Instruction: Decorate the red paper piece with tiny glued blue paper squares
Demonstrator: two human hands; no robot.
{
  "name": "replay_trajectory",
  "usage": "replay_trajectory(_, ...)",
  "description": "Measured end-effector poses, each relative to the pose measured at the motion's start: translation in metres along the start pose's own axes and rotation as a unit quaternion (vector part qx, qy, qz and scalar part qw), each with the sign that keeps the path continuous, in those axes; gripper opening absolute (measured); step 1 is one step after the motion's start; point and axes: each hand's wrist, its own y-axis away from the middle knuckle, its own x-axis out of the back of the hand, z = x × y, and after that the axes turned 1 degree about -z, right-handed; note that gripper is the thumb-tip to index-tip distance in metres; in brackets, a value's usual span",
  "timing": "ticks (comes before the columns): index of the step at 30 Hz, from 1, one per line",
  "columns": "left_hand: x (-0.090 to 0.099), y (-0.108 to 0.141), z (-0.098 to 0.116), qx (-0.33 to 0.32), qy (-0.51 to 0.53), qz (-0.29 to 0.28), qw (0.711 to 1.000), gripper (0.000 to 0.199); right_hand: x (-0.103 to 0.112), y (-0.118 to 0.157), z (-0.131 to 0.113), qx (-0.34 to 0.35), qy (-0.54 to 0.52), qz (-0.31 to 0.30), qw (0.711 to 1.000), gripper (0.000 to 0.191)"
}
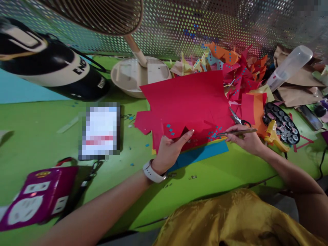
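Observation:
My left hand (172,147), with a white watch on the wrist, pinches a folded piece of red paper (176,128) that carries several small blue dots. In my right hand (242,137) are tweezers (230,132), whose tips reach a cluster of small blue paper pieces (214,133). Those bits lie on a large red sheet (184,95), with a blue strip (205,154) showing under its near edge. Scissors (238,118) rest on the red paper just beyond my right hand.
A yellow glue gun (274,135) and a black palette (282,123) stand at right. Cut paper scraps (241,71) pile up behind. A fan base (123,77), a bottle (56,65), a blurred-out phone (99,131) and a purple case (38,194) occupy the left of the green table (123,191).

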Motion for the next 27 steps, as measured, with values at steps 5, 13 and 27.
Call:
replay_trajectory(5,-0.0049,0.0011,0.0034,0.006,0.025,0.025,0.999,0.017,0.0010,0.0058,0.0015,0.105,0.174,-0.019,0.979,0.016)
replay_trajectory(13,-0.0004,0.0008,0.0002,-0.006,-0.032,0.009,0.999,0.031,-0.0022,0.0051,0.0051,0.133,0.213,-0.016,0.968,0.020)
replay_trajectory(27,-0.0038,-0.0001,0.0080,-0.028,-0.058,0.017,0.998,0.024,-0.0038,0.0065,0.0099,0.208,0.257,0.002,0.944,0.020)
